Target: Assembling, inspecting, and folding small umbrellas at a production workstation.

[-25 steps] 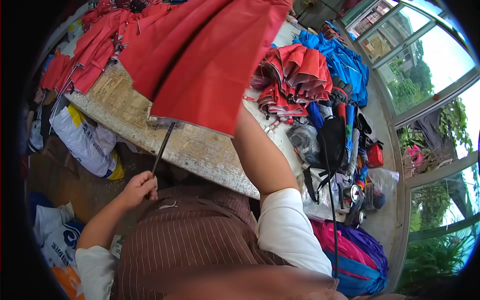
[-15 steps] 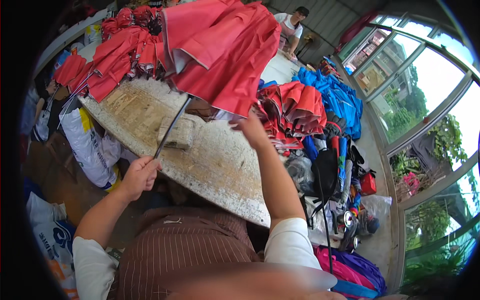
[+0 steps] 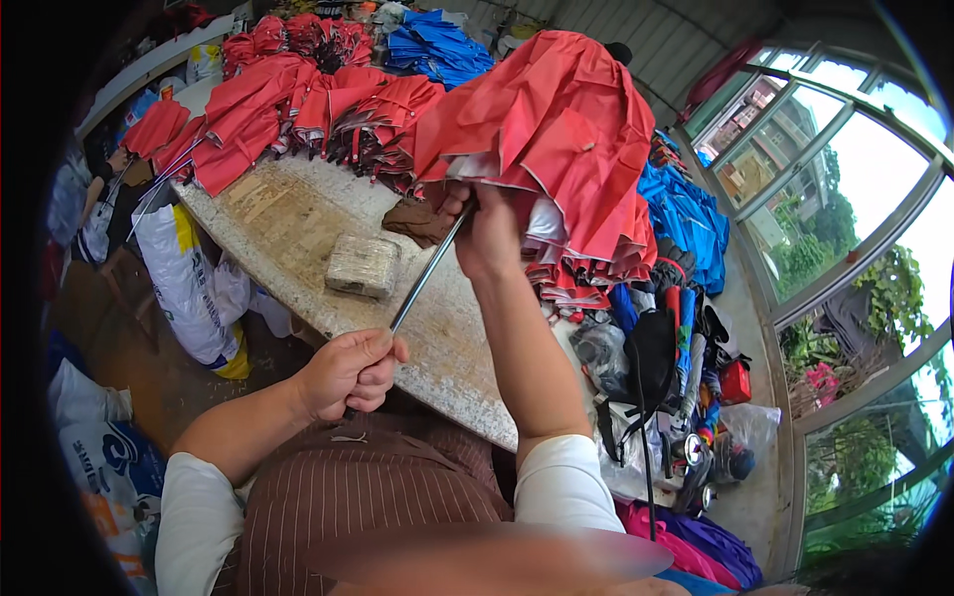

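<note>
A red umbrella (image 3: 556,129) with a pale underside hangs half folded over the table, tilted away from me. My left hand (image 3: 350,372) is closed round the lower end of its dark metal shaft (image 3: 433,270), close to my apron. Higher up, at the canopy's lower edge, my right hand (image 3: 489,230) wraps round the shaft; the cloth partly covers its fingers. Beneath the shaft, a block wrapped in clear tape (image 3: 363,265) and a crumpled brown cloth (image 3: 417,222) lie on the worn table (image 3: 268,233).
Bundled red umbrellas (image 3: 243,114) fill the table's far left. Blue umbrellas (image 3: 437,48) lie at the back, and more blue ones (image 3: 686,214) to the right. Assorted items and a red box (image 3: 735,380) crowd the right side by the windows. White sacks (image 3: 184,283) stand at left.
The umbrella has swung right and its canopy has sunk lower. My right hand has gone from the canopy's edge to the shaft. My left hand has moved right and nearer my body.
</note>
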Available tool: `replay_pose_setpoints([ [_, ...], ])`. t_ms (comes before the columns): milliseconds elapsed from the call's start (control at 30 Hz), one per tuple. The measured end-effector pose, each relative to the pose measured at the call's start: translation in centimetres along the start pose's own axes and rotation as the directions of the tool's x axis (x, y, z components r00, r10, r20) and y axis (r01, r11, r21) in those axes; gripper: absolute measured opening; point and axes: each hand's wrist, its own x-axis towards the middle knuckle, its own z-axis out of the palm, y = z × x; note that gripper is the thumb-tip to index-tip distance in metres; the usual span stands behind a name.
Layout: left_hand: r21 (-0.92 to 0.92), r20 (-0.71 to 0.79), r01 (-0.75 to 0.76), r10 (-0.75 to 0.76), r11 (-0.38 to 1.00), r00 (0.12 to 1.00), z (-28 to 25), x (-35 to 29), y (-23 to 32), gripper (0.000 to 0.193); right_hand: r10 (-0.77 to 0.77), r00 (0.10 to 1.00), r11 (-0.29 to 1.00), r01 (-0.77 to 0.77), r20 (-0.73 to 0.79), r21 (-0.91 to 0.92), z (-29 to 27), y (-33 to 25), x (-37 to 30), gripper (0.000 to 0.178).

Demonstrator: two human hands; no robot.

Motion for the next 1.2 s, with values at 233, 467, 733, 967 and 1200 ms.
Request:
replay_pose_setpoints([
  [233,0.072,0.022,0.014,-0.015,0.997,1.000,1.2,-2.6,0.6,0.024,-0.089,0.996,0.993,0.089,-0.007,-0.084,-0.5,-9.0,5.1,0.023],
  [467,0.111,-0.060,0.092,-0.086,0.990,0.995,-0.2,-6.6,-2.7,0.021,-0.054,0.998,0.972,0.045,-0.034,-0.232,-0.8,-11.4,5.8,0.023],
  [733,0.108,-0.051,-0.117,0.123,0.987,0.991,-0.5,-3.8,-0.2,0.019,0.097,0.995,0.973,-0.103,-0.035,-0.205,7.3,-3.5,-0.1,0.030],
  [967,-0.140,0.367,0.043,0.012,0.989,0.930,0.8,-3.0,-0.3,0.021,0.322,0.939,0.946,-0.325,0.117,0.003,4.0,3.8,-4.1,0.047],
  [1200,-0.611,0.192,0.091,0.035,0.787,0.981,-5.4,-0.3,-3.3,0.024,0.441,0.889,-0.113,-0.083,-0.125,-0.990,-16.4,11.5,-13.5,0.030],
])
